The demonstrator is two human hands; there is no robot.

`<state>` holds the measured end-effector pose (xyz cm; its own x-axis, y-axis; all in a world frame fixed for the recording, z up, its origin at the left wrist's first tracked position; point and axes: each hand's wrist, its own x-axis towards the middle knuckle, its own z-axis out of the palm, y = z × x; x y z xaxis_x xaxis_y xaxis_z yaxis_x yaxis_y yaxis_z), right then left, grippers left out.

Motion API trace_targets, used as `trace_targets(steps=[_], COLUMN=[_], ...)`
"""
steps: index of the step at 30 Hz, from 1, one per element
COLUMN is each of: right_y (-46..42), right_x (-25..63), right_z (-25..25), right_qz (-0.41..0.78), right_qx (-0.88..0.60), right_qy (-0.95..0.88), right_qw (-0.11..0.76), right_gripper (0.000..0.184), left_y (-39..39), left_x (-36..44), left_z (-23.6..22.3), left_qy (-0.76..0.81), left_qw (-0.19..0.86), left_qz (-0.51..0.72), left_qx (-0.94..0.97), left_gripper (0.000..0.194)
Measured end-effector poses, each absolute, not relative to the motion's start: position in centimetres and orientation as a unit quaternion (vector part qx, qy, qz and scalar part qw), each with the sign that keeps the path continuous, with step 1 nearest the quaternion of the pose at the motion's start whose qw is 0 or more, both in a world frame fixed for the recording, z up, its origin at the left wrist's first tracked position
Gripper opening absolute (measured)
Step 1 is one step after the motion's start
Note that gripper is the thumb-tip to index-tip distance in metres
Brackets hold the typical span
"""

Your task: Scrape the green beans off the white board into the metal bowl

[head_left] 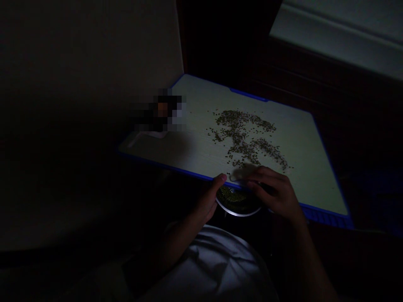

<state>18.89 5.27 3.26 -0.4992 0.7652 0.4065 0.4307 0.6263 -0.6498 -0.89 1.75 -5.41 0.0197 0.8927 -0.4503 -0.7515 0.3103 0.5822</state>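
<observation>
The scene is very dark. Small green beans point(245, 134) lie scattered over a pale tabletop with a blue rim point(195, 105). My left hand point(209, 199) is closed on the edge of a round metal bowl point(238, 204), held just under the table's near edge, with green beans inside it. My right hand point(273, 188) rests on the table's near edge above the bowl, fingers together and stretched toward the left, touching a few beans.
A dim pale wall stands at the left. A light-coloured ledge point(340, 37) crosses the upper right. A small blurred object point(160, 111) sits on the table's left side. My lap in light cloth point(214, 264) is below the bowl.
</observation>
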Motion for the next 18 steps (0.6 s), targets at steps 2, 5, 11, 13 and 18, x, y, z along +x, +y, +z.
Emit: trace_targets(steps=[2, 5, 11, 13, 18], right_y=[5.3, 5.2, 4.9, 5.1, 5.7], right_x=[18.7, 18.0, 17.1, 17.2, 17.0], right_z=[3.4, 3.6, 3.3, 3.1, 3.2], right_qz=[0.232, 0.225, 0.206, 0.188, 0.187], right_qx=[-0.369, -0.375, -0.394, -0.417, -0.423], right_qy=[-0.828, -0.827, -0.824, -0.813, -0.814], right_qw=[0.353, 0.354, 0.351, 0.361, 0.353], right_gripper=[0.017, 0.018, 0.017, 0.018, 0.019], left_y=[1.8, 1.8, 1.7, 1.7, 1.7], left_x=[-0.8, -0.8, -0.9, -0.9, -0.8], left_z=[-5.2, -5.0, -5.2, -5.2, -4.9], left_qy=[0.384, 0.376, 0.379, 0.386, 0.383], left_qw=[0.704, 0.704, 0.703, 0.700, 0.700], left_qz=[0.591, 0.595, 0.595, 0.595, 0.597], left_qx=[0.091, 0.094, 0.092, 0.085, 0.082], left_gripper=[0.051, 0.053, 0.054, 0.055, 0.059])
